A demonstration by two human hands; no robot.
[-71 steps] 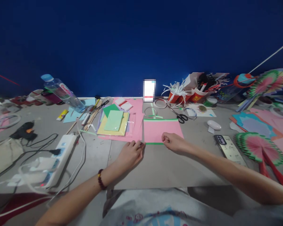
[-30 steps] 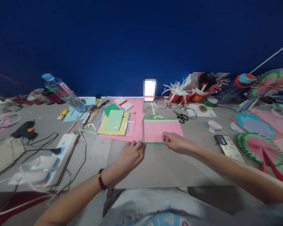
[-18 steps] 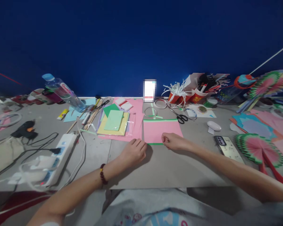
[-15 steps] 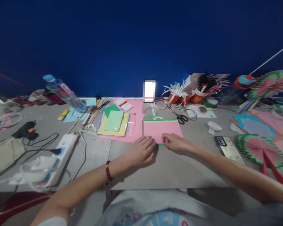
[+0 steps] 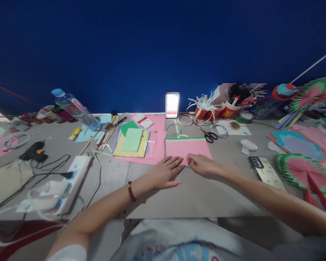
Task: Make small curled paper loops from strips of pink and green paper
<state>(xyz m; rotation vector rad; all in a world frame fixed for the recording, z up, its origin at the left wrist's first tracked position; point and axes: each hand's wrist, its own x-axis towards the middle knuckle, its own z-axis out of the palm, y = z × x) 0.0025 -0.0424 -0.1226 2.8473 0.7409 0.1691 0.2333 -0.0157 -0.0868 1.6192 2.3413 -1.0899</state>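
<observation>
A pink paper sheet (image 5: 187, 149) with green strips along its far and near edges lies on the grey table in front of me. My left hand (image 5: 165, 172) rests flat on its near left part, fingers stretched out over the near green strip (image 5: 189, 166). My right hand (image 5: 201, 164) is closed in a pinch at the same near edge, thumb and fingers on the strip, right next to my left fingertips.
A stack of coloured paper (image 5: 132, 142) lies to the left, scissors (image 5: 208, 135) and tape rings behind. A phone (image 5: 263, 172) and folded paper fans (image 5: 299, 170) lie right. A power strip (image 5: 67, 181), cables, glue gun (image 5: 34, 151) and water bottle (image 5: 74, 108) are left.
My left hand slid right from the sheet's left corner onto its near edge and flattened with fingers spread. My right hand has stayed pinched at the near edge.
</observation>
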